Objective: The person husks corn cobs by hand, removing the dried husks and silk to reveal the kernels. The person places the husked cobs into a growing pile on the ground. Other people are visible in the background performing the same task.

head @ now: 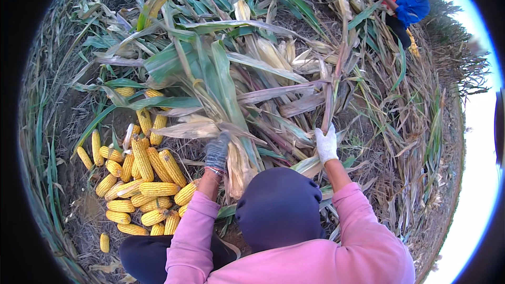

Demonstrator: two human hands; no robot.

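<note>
My left hand (216,152), in a grey knitted glove, is at the base of a husk-covered corn ear (238,165) and dry husk leaves; its fingers are partly hidden, so its grip is unclear. Further right, my right hand (326,144), in a white glove, is closed around the lower end of a reddish corn stalk (330,102) that points away from me. Between and beyond both hands lie cut corn stalks with green and dry leaves (225,75). Left of my left hand is a pile of husked yellow corn cobs (159,188) on the soil.
A co-worker (408,0) in a blue jacket and gloves crouches at the upper right, beside a few yellow cobs (413,43). Flattened corn stalks (398,126) cover the ground at the right. One cob (104,242) lies apart near my dark-clothed knee (146,256).
</note>
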